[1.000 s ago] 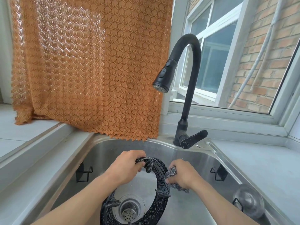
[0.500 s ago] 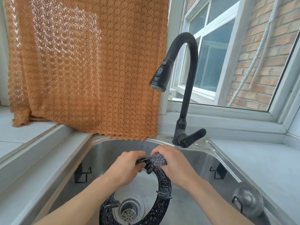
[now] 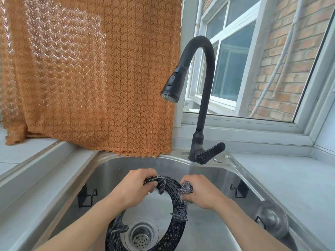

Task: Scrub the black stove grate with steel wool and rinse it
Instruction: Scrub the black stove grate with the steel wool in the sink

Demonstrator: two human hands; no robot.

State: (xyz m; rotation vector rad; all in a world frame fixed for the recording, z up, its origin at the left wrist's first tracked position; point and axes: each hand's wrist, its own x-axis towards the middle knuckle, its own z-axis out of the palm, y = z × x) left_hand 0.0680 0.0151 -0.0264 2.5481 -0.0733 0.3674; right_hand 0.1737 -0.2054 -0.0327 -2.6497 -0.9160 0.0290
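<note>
The black round stove grate (image 3: pixel 178 211) stands tilted in the steel sink (image 3: pixel 208 178), flecked with white suds. My left hand (image 3: pixel 134 187) grips its top rim, fingers curled round the ring. My right hand (image 3: pixel 201 191) pinches a grey wad of steel wool (image 3: pixel 185 187) and presses it against the grate's upper right rim. The grate's lower part runs round the drain (image 3: pixel 142 236) and leaves the frame at the bottom.
A black gooseneck tap (image 3: pixel 201 98) rises behind the sink, its spray head (image 3: pixel 172 87) above my hands, no water running. An orange lace curtain (image 3: pixel 87 69) hangs at the back left. A round steel lid (image 3: pixel 272 218) sits at the sink's right edge.
My right hand with the steel wool slid from the grate's right side up to its top, then back down to the upper right rim. My left hand kept its grip.
</note>
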